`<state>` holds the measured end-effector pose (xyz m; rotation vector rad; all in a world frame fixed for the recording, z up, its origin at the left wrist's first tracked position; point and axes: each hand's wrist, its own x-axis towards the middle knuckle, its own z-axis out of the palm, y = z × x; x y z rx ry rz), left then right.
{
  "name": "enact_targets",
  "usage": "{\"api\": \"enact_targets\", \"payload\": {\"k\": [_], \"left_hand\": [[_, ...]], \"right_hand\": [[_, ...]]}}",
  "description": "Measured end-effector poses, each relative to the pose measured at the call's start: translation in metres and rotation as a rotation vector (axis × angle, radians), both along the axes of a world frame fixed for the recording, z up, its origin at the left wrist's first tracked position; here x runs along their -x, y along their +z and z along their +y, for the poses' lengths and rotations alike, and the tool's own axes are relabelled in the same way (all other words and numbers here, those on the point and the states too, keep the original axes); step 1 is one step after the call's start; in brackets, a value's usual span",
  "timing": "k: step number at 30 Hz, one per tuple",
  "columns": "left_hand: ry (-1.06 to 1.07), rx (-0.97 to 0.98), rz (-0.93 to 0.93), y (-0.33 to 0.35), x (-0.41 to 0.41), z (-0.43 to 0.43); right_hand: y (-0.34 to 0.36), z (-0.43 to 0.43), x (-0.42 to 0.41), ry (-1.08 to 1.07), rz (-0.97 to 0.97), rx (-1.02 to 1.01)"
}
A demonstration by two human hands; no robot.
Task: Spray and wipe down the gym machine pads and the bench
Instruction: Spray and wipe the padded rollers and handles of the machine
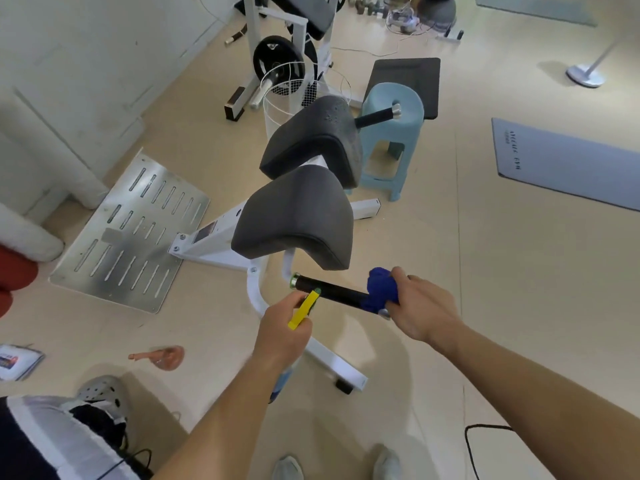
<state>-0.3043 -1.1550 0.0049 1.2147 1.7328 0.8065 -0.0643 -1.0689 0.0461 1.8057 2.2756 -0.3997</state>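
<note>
Two bare forearms are seen nearest. A yellow-triggered spray bottle [304, 308] is gripped by the left hand [282, 332], fingers curled round it, its nozzle aimed at the black foam handle grip [330, 291]. A crumpled blue cloth [381, 289] is pressed onto that grip by the right hand [420, 308], fingers closed over it. Handle wiping appears under way; the two grey padded cushions [298, 216] beyond likely need attention next.

One head-worn wide-angle view, looking steeply forward and down. Near edge is taking in the person's forearms, both hands close in: left hand [282, 329], right hand [424, 308]. Far edge is reaching the white wall [86, 64] at left and open floor [502, 254] at right.
</note>
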Motion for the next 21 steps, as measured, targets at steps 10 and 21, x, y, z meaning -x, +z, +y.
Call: {"api": "enact_targets", "payload": {"k": [10,21], "left_hand": [[-0.031,0.095,0.097,-0.028,-0.023,-0.03],[0.232,0.106,0.064,0.003,-0.073,-0.036]], "right_hand": [[-0.002,0.015,-0.042,-0.439,0.252,0.007],[0.01,0.027,-0.073,-0.361,0.477,0.099]]}}
